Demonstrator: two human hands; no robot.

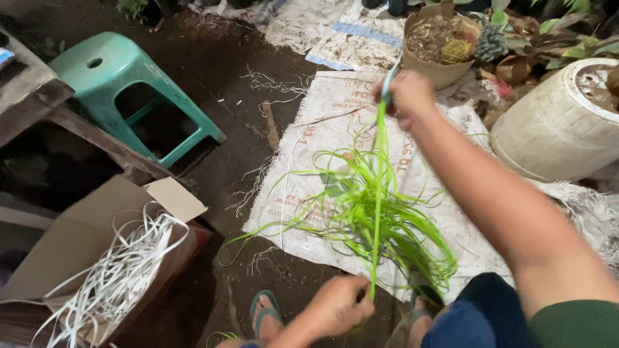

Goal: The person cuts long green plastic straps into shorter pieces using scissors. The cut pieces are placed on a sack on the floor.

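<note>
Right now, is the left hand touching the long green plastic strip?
Touching. The head view shows the left hand pinching the long green plastic strip at its lower end.

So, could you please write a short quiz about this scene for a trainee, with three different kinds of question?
1. True or false: the right hand holds the upper end of a taut bright green plastic strip.
2. Multiple choice: what lies in the open brown cardboard box? A) white plastic strips B) green leaves C) stones
3. Fill in: the left hand pinches the lower end of the strip, above a foot in a blue ____.

Key: 1 true. 2 A, white plastic strips. 3 sandal.
</note>
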